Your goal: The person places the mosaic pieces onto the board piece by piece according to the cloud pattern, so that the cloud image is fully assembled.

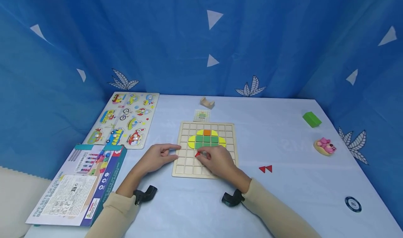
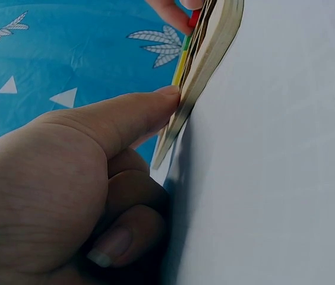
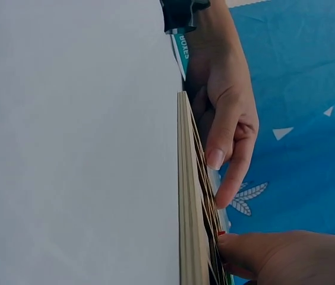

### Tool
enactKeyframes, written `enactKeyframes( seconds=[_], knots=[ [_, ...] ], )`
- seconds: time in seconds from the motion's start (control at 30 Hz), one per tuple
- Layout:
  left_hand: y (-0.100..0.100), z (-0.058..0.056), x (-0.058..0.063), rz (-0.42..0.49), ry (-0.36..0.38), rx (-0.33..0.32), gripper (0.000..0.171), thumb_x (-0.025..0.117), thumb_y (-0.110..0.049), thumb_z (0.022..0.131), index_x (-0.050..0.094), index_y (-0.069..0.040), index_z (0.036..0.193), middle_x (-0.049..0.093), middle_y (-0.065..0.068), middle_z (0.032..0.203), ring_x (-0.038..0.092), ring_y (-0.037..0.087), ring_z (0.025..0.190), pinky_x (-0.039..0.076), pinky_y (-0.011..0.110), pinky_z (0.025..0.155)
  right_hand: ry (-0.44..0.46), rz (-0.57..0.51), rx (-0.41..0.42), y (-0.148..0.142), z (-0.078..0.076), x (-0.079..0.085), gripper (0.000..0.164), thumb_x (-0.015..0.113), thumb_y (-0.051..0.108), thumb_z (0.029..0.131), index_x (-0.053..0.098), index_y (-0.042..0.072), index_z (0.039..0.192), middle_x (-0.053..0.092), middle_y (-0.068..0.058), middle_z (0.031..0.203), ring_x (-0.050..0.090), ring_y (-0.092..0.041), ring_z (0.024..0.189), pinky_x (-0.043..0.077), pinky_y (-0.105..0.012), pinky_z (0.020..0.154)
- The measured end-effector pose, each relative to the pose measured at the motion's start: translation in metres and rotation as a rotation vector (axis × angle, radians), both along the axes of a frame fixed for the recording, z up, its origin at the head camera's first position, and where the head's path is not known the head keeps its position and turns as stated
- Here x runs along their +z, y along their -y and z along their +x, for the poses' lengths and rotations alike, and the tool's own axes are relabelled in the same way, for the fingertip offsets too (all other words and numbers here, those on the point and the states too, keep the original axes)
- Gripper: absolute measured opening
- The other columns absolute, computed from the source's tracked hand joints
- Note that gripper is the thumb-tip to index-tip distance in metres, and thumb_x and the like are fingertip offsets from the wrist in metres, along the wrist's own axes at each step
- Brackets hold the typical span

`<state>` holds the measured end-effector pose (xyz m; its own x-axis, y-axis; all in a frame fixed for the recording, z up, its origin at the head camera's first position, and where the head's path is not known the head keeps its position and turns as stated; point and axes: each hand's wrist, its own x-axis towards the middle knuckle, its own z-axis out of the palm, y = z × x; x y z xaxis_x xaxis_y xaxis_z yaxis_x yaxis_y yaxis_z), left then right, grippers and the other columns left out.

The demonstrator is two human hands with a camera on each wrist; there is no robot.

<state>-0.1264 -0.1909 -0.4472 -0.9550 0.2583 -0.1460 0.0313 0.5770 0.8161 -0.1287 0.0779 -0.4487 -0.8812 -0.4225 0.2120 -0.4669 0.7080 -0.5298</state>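
Observation:
A square wooden grid board (image 1: 185,169) lies on the table, holding yellow, green and orange pieces (image 1: 206,139). My left hand (image 1: 155,157) touches the board's left edge with thumb and forefinger; in the left wrist view the thumb (image 2: 138,116) is straight against it and some other fingers curl under the palm. Over the lower middle squares, my right hand (image 1: 218,161) pinches a small red triangle piece (image 1: 197,154). The right wrist view shows only a sliver of that red piece (image 3: 221,233) beside the thumb. Two loose red triangles (image 1: 265,168) lie right of the board.
Behind the board are a small pattern card (image 1: 201,115) and a wooden holder (image 1: 207,103). A vehicle puzzle (image 1: 122,120) and a box (image 1: 75,185) occupy the left side. Toward the right sit a green block (image 1: 311,119), a pink figurine (image 1: 325,146) and a round chip (image 1: 353,204).

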Motion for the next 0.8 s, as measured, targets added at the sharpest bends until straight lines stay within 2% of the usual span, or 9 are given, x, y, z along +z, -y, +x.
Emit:
enactKeyframes(
  seconds=[0.4,0.5,0.67,0.8],
  knots=[
    [-0.001,0.001,0.0,-0.003,-0.018,-0.012,0.035,0.078,-0.025,0.092,0.073,-0.022,0.127,0.035,-0.005,0.056,0.032,0.013,0.051,0.029,0.028,0.054,-0.024,0.016,0.001,0.0,0.003,-0.001,0.02,0.08,0.03,0.091,0.081,0.02,0.109,0.038,0.014,0.048,0.037,-0.003,0.045,0.025,-0.023,0.047],
    [0.0,0.0,0.0,-0.009,-0.021,-0.015,0.035,0.077,-0.025,0.092,0.073,-0.022,0.127,0.035,-0.005,0.056,0.031,0.013,0.051,0.03,0.028,0.054,-0.026,0.001,0.011,-0.001,0.004,-0.001,0.024,0.078,0.029,0.092,0.079,0.02,0.114,0.039,0.014,0.048,0.037,-0.002,0.044,0.026,-0.023,0.046],
    [0.002,0.0,0.0,-0.015,-0.016,-0.005,0.035,0.077,-0.025,0.093,0.073,-0.022,0.127,0.035,-0.004,0.056,0.031,0.014,0.051,0.029,0.028,0.054,-0.021,-0.071,0.0,-0.004,0.006,0.0,0.037,0.076,0.025,0.093,0.072,0.021,0.13,0.034,0.014,0.049,0.031,-0.002,0.043,0.024,-0.023,0.045],
    [0.002,0.0,0.001,-0.004,-0.011,-0.012,0.035,0.077,-0.025,0.093,0.073,-0.021,0.128,0.035,-0.004,0.056,0.031,0.014,0.051,0.029,0.028,0.054,-0.005,-0.147,-0.035,-0.014,0.01,0.002,0.039,0.076,0.023,0.093,0.071,0.021,0.132,0.03,0.013,0.05,0.027,-0.002,0.044,0.024,-0.023,0.046]
  ],
)
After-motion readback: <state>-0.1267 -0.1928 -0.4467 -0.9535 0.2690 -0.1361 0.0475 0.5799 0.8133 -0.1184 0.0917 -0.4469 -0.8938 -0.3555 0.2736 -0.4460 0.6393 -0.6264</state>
